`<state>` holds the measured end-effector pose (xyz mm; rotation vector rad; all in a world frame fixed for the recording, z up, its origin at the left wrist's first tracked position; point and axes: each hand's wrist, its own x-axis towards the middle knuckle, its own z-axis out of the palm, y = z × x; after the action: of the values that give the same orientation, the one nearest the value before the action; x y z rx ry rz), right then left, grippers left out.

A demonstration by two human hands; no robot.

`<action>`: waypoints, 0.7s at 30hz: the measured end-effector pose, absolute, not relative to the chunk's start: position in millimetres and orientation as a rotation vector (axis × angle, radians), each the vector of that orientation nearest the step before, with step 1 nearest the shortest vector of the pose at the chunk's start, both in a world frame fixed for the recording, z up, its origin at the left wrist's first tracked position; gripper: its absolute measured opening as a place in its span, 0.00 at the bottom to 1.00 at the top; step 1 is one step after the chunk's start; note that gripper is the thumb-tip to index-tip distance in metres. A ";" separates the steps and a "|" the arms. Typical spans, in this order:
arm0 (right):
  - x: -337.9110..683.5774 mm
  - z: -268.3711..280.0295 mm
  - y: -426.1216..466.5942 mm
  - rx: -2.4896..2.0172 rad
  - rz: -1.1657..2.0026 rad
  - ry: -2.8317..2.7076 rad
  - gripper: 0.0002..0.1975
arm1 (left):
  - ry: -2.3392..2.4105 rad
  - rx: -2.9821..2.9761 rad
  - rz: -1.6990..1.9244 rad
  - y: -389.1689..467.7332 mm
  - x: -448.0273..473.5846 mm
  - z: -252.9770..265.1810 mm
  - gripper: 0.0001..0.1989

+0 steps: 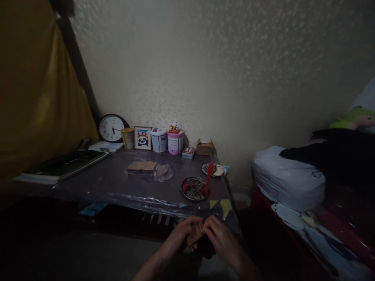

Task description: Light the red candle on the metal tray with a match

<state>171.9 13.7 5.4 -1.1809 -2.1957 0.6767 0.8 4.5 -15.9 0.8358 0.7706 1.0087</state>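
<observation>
Single head-worn view, directed forward and down; the left hand (181,233) and right hand (219,235) are seen from behind and above at near range, the table (113,176) beyond them, the wall (190,78) farthest

On the round wall-type clock with dark rim (113,128), a ring of black hour numerals stands on the white face, but they are small and soft. The white cylindrical tub with purple-marked lid (159,141), the pink cylindrical tub (175,145) and the small flat box, red and white on top (188,152), carry print too tiny for reading.
</observation>
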 end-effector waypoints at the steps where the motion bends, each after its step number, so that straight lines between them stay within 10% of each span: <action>1: 171.9 5.3 13.6 -1.183 0.666 -2.203 0.11 | 0.780 0.852 0.999 7.7 1.3 -20.3 0.20; 21: 175.6 8.8 21.4 -1.093 0.852 -1.766 0.11 | 0.866 0.804 1.128 4.4 -2.5 7.8 0.27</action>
<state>175.6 21.4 8.8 -1.0929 -1.7657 0.8517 -2.5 4.4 7.8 0.8040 0.8660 1.1281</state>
